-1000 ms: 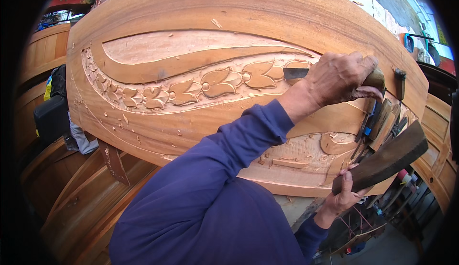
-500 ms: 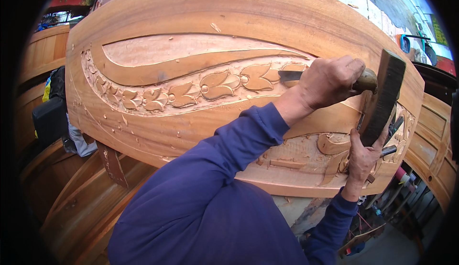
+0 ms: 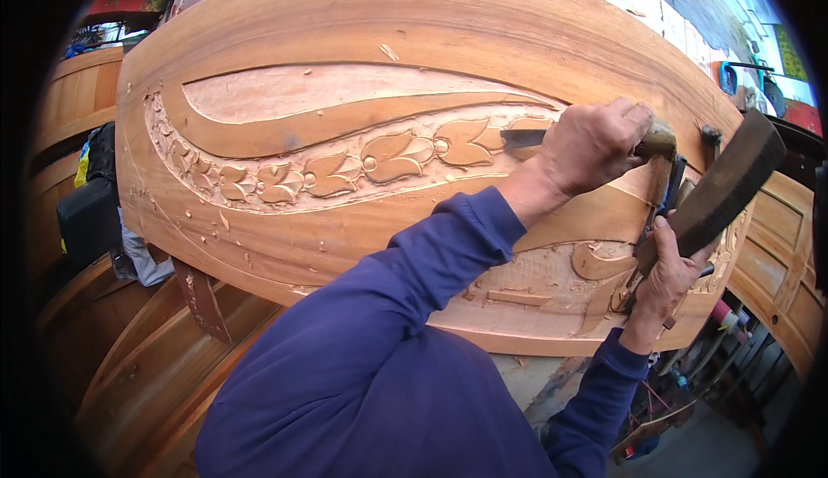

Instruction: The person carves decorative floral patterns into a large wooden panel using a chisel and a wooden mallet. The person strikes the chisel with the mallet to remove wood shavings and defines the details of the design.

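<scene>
My left hand (image 3: pixel 597 140) is closed round the handle of a chisel (image 3: pixel 523 138). Its dark flat blade points left and its tip meets a carved tulip-like flower (image 3: pixel 470 143) in the wooden panel (image 3: pixel 345 25). The handle's butt sticks out to the right of my fist. My right hand (image 3: pixel 668 278) grips a dark, block-like wooden mallet (image 3: pixel 733 180), tilted up to the right and apart from the chisel's butt. My right fingers are partly hidden behind the mallet. A curved row of such flowers runs leftward along the recessed band.
Several hand tools (image 3: pixel 709 137) lie on the panel's right part, partly behind the mallet. A loose wood strip (image 3: pixel 517 298) and shavings (image 3: pixel 390 52) rest on it. A black case-like thing (image 3: pixel 89 210) stands left, and panelled wooden doors (image 3: pixel 780 236) are at the right.
The mallet has swung to the right, away from the chisel's butt, and tilted over. My right hand moved slightly right with it. The chisel and my left hand stay nearly in place.
</scene>
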Demonstrator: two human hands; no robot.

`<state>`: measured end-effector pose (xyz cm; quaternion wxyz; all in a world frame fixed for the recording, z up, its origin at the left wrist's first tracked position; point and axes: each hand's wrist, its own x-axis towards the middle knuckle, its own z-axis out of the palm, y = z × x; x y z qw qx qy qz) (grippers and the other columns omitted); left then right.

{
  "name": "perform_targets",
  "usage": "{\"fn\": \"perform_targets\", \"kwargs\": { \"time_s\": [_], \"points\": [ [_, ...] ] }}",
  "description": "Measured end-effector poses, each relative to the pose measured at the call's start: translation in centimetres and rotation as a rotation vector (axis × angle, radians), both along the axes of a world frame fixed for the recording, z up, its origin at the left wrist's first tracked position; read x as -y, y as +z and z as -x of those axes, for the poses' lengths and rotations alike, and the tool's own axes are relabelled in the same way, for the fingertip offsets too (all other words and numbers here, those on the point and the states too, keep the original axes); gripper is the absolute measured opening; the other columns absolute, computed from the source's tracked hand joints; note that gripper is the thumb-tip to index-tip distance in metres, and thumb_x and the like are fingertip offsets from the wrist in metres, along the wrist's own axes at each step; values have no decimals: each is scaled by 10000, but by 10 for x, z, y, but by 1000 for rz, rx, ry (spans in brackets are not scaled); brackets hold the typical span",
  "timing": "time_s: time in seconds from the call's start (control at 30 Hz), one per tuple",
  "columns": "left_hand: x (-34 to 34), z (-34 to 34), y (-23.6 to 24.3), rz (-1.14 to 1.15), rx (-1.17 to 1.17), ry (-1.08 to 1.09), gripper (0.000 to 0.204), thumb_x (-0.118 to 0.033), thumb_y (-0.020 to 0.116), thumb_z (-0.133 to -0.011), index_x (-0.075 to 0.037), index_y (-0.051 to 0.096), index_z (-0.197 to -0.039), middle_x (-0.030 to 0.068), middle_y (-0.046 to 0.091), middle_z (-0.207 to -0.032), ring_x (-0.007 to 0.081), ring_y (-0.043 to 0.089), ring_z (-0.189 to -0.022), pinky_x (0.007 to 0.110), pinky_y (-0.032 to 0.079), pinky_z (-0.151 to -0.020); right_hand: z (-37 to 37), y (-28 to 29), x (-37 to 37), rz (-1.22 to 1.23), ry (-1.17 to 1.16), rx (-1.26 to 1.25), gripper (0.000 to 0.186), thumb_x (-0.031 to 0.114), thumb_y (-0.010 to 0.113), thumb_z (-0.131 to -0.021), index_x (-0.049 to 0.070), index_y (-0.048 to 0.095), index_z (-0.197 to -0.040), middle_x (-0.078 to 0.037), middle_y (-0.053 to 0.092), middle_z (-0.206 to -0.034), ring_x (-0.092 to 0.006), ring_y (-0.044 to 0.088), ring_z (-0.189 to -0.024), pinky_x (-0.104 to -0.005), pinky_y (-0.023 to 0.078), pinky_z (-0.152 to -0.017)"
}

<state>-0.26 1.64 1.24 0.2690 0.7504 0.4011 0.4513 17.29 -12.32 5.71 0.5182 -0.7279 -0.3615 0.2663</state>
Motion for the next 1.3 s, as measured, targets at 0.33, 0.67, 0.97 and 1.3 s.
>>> {"fn": "perform_targets", "kwargs": {
  "time_s": [0.33,0.67,0.97,1.3],
  "points": [
    [-1,2,-7,9,0,44,367,-304,852,-803,-92,635,-1010,82,643,-848,289,692,-722,388,564,-574,0,8,-15,157,220,173,830,-38,732,-871,83,382,-1614,-74,610,-1378,-159,620,-1141,-292,481,-1020],
    [-4,8,-3,44,17,77,366,-260,860,-789,-95,648,-1037,90,673,-889,299,702,-766,389,581,-615,2,10,-31,86,397,373,824,-77,710,-847,66,398,-1595,-94,559,-1472,-190,557,-1307,-311,432,-1118],
    [-4,15,1,33,37,97,411,-231,874,-761,-74,677,-1087,94,690,-925,289,712,-785,376,595,-630,-2,16,-46,38,429,455,786,-68,699,-854,61,426,-1580,-96,517,-1547,-189,535,-1364,-319,428,-1127],
    [-6,23,3,-46,140,195,449,-214,888,-744,-70,691,-1121,98,708,-944,290,724,-766,370,597,-617,2,23,-53,30,407,374,697,-64,720,-849,83,519,-1500,-69,634,-1389,-161,621,-1157,-302,481,-1015]
  ]
}}
